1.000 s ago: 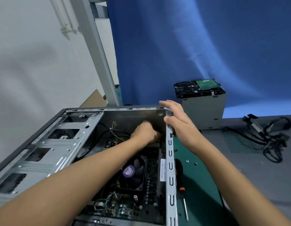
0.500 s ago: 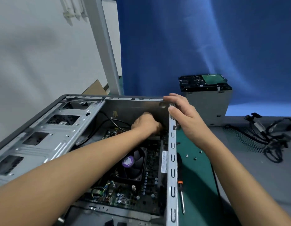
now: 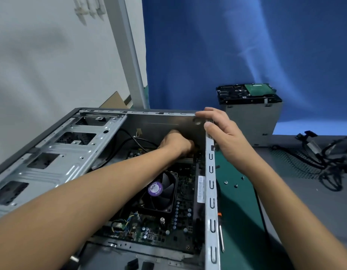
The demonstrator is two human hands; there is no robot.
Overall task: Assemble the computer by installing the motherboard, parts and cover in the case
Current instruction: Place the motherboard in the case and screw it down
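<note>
While the right hand [image 3: 223, 133] clasps the case [image 3: 212, 193] rim, the left hand [image 3: 176, 143] curls inside, grip hidden.

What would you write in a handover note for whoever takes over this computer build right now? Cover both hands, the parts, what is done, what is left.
Left hand reaches deep into the open grey metal case; its fingers are hidden.
Right hand grips the case's far right corner rim.
Done: dark motherboard with black cooler fan lies in the case.
Left: black hard drive in its grey metal cage stands outside the case; tangled black cables lie right of it; small silver screws and the orange-collared screwdriver lie on the green mat. No cover in view.
</note>
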